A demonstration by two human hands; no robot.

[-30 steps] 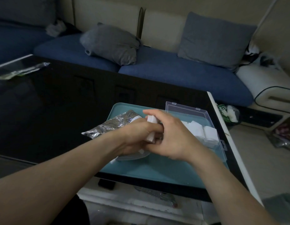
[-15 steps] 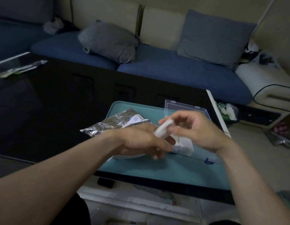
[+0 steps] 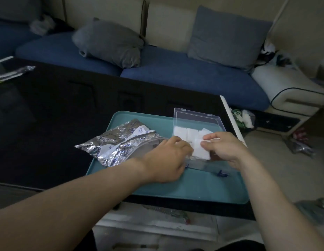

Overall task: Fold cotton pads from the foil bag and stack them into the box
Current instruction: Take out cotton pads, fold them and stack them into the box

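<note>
A clear plastic box (image 3: 197,117) with its lid tipped up stands on a teal tray (image 3: 194,189). Several folded white cotton pads (image 3: 186,132) lie inside it. My right hand (image 3: 224,148) and my left hand (image 3: 168,156) both reach into the box's near end and pinch one folded pad (image 3: 201,151) from either side. A crinkled silver foil bag (image 3: 119,142) lies on the tray's left part, just behind my left wrist. The box's front wall is partly hidden by my hands.
The tray sits at the right end of a black glossy table (image 3: 48,115), close to its near edge. A blue sofa (image 3: 175,75) with grey cushions runs behind. A plastic packet (image 3: 12,72) lies at the table's far left. Clutter lies on the floor to the right.
My right hand carried the folded pad down from above the tray into the box. My left hand followed to the right and now touches the same pad.
</note>
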